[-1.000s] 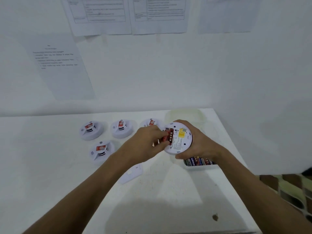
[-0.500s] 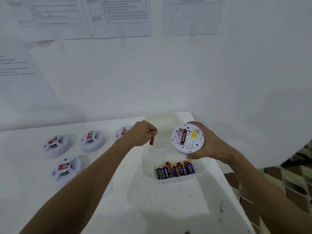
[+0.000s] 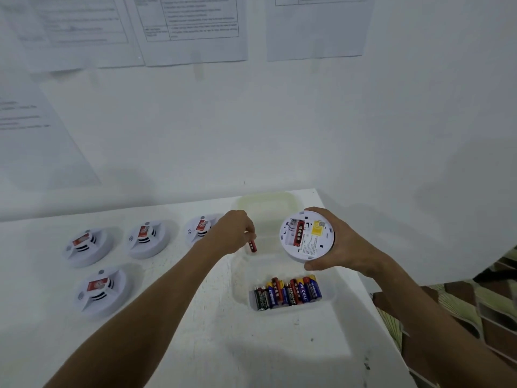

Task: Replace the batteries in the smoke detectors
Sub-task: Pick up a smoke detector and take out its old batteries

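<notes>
My right hand (image 3: 340, 245) grips a round white smoke detector (image 3: 306, 237) above the table, its back turned toward me. One red battery (image 3: 298, 233) sits in its open compartment beside an empty slot. My left hand (image 3: 233, 232) pinches a red battery (image 3: 252, 245), which hangs downward over the far end of a clear plastic tray (image 3: 330, 299). Several batteries (image 3: 288, 293) lie side by side in the tray's near end. More white smoke detectors (image 3: 88, 246) (image 3: 148, 236) (image 3: 100, 289) rest on the table to the left, and another detector (image 3: 200, 228) is partly hidden behind my left hand.
The white table (image 3: 195, 345) stands against a white wall with printed sheets (image 3: 193, 26) taped to it. A second pale tray (image 3: 268, 201) sits at the back right corner. The table's right edge runs close to the trays, with patterned floor (image 3: 475, 309) beyond.
My left hand pulled a red battery out of the detector and carried it left, away from the detector, over the tray. The view swung right and the battery tray came into sight.
</notes>
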Demonstrator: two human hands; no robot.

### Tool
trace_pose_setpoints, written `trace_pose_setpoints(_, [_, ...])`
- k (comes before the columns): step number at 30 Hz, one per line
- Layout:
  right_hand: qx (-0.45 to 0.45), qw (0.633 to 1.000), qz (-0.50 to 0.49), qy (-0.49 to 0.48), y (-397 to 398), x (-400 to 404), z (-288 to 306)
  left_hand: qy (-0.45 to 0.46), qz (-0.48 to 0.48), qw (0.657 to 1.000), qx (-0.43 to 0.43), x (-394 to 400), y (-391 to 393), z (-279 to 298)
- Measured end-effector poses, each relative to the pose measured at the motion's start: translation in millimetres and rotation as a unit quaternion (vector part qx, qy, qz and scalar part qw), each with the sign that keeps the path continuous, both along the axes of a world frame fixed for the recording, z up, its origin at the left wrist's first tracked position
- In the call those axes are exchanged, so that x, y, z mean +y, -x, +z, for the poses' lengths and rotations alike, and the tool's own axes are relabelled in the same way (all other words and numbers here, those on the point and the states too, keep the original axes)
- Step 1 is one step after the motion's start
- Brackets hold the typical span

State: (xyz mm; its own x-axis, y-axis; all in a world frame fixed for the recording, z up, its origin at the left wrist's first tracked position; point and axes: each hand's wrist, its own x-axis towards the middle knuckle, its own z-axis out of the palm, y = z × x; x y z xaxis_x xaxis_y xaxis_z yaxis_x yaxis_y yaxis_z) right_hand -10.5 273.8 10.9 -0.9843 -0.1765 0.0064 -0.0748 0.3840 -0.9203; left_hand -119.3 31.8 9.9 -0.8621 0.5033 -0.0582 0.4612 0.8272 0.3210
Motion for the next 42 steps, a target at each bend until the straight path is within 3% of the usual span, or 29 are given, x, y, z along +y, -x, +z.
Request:
trace_pose_setpoints(4, [0.000, 1.000, 0.004, -0.005, 0.3, 0.4, 0.8, -0.027, -0.008, 0.999, 0.026, -1.6, -1.4, 6.7])
trace_pose_setpoints(8, [0.006, 1.000, 0.011, -0.002, -0.5, -1.4, 3.9, -0.136, -0.011, 0.989, 0.048, -2.6, -11.7, 28.3])
trace_pose_setpoints(12, [0.011, 0.999, 0.037, 0.001, -1.7, -8.1, 8.2, -0.216, -0.075, 0.973, -0.014, -0.2, -36.7, 56.8])
trace_pose_setpoints(18, [0.015, 0.998, 0.066, 0.012, -3.6, -20.8, 13.5, -0.163, -0.129, 0.977, -0.052, -0.8, -56.8, 71.1])
trace_pose_setpoints(42, [0.028, 0.997, 0.069, 0.002, -4.0, -61.0, 14.4, -0.116, -0.081, 0.984, -0.103, -24.6, -68.7, 60.7])
